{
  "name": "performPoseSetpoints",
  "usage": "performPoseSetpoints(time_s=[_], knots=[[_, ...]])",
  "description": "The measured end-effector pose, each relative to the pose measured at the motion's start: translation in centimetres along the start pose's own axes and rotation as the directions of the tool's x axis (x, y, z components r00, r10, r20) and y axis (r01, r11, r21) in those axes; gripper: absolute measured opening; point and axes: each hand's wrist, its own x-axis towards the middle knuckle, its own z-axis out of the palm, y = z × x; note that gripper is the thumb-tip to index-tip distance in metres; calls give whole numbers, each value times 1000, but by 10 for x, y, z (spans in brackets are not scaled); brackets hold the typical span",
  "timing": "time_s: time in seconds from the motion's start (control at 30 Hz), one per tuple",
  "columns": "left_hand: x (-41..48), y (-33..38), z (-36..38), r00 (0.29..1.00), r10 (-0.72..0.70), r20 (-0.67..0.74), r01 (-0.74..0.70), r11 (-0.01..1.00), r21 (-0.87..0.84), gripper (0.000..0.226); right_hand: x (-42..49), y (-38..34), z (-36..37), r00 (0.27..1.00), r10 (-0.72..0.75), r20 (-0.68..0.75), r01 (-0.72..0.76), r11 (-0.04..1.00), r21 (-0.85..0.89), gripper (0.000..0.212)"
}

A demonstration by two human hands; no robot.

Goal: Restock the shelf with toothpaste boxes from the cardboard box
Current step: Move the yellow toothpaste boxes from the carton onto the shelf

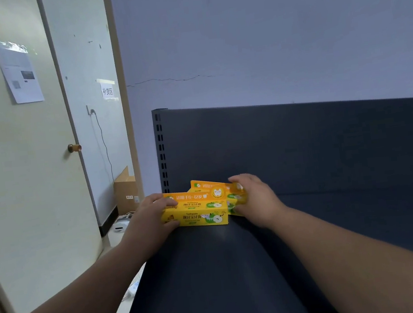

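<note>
Shelf deck [215, 284]: dark metal. Left hand [148, 219]: fingers curled round left end of front toothpaste boxes [198, 210], yellow, stacked 2 high. Right hand [254, 199]: clasps rear toothpaste boxes [203, 184]. Step, judged: seating stock at back-left. Next: square rows, release. Cardboard box [126, 193]: floor, beyond.

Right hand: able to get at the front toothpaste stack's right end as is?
Probably yes, after letting go: the right hand grips the rear toothpaste boxes just beside the front toothpaste stack, whose right end is uncovered.
</note>
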Motion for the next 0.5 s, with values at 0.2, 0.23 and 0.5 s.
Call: performPoseSetpoints(time_s=[0.2,0.23,0.5], knots=[[0,3,4,999,20,38,-21,999,29,47,2,-2,3,995,-43,92,41,999,29,71],[0,4,5,999,26,43,-28,999,38,48,1,-1,3,996,-32,80,30,999,34,70],[0,6,7,998,47,50,-50,996,70,48,8,7,3,994,76,81,-78,996,30,66]])
